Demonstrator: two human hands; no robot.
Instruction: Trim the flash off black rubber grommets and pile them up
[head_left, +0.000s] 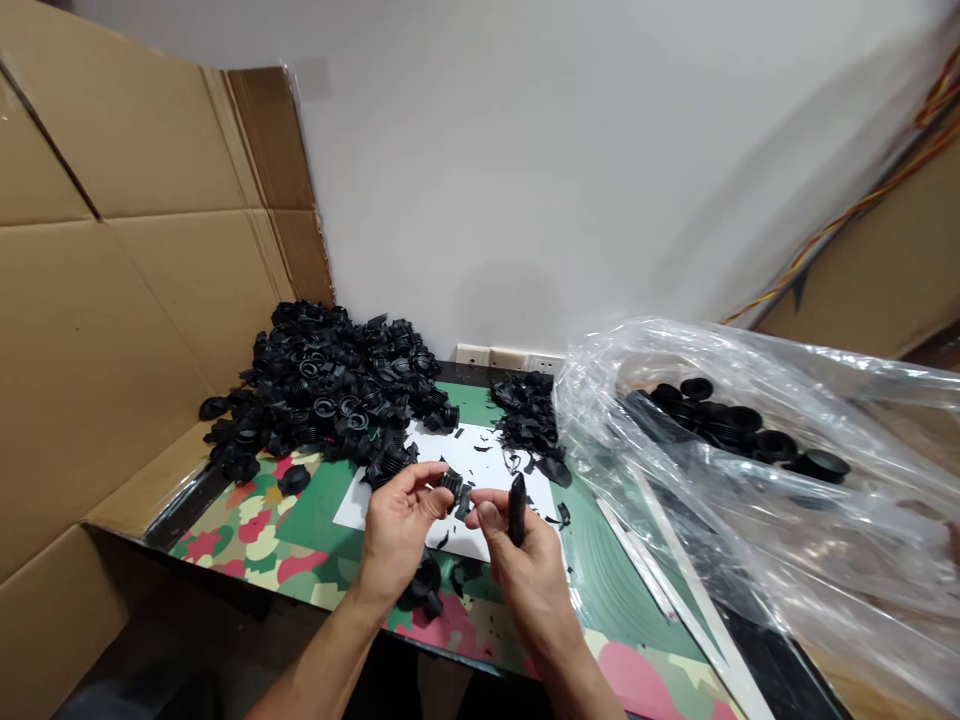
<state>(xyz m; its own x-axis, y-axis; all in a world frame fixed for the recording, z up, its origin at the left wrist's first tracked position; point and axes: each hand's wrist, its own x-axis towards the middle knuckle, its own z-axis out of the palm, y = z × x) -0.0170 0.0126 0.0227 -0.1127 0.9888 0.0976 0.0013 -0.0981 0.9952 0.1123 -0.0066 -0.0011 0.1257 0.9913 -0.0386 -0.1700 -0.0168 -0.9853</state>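
Observation:
Above a white paper sheet [442, 450], my left hand [401, 520] is closed on a small black ribbed rubber bellows [451, 484], pinched between thumb and fingers. My right hand [525, 550] has its fingers wrapped round a black pen-like tool [516, 510] that points up; whether it has a blade I cannot tell. The right thumb and index finger are close to a thin dark flap [463, 502] beside the bellows. Below the hands, several black rubber pieces [426, 580] lie near the table's front edge.
A large heap of black rubber parts [322, 390] sits at the back left, beside cardboard [135, 300]. Black scraps [529, 410] are piled at the back, near wall sockets [510, 358]. At right, a clear plastic bag [675, 350] holds black round parts [739, 420]. White strips [675, 590] lie alongside.

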